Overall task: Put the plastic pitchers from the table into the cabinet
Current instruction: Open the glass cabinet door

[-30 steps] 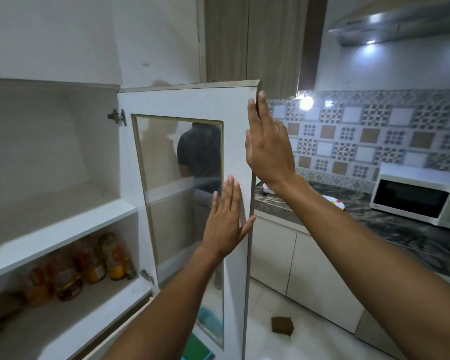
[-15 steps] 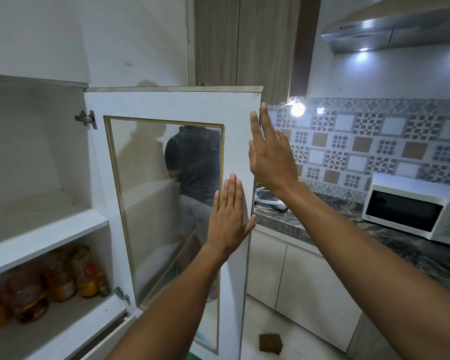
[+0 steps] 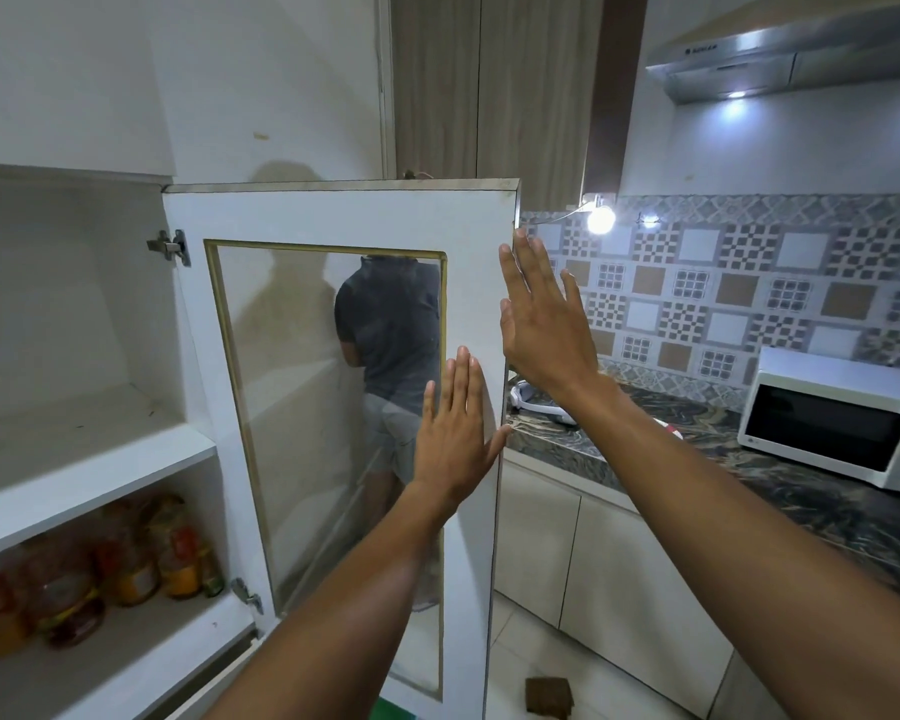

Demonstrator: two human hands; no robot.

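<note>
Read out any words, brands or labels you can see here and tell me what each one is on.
Range hood: a short brand word on its front edge, too small and blurred to read.
Bottles on the lower cabinet shelf: coloured labels, blurred, not readable.
Microwave: a small logo mark at its lower left, not readable.

Blurred bottles on lower shelf; labels unreadable.

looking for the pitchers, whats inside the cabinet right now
The upper shelf looks bare. The lower shelf holds blurry bottles with orange and yellow labels. No pitchers show; the open door hides nothing inside, but the left part is out of frame.
</note>
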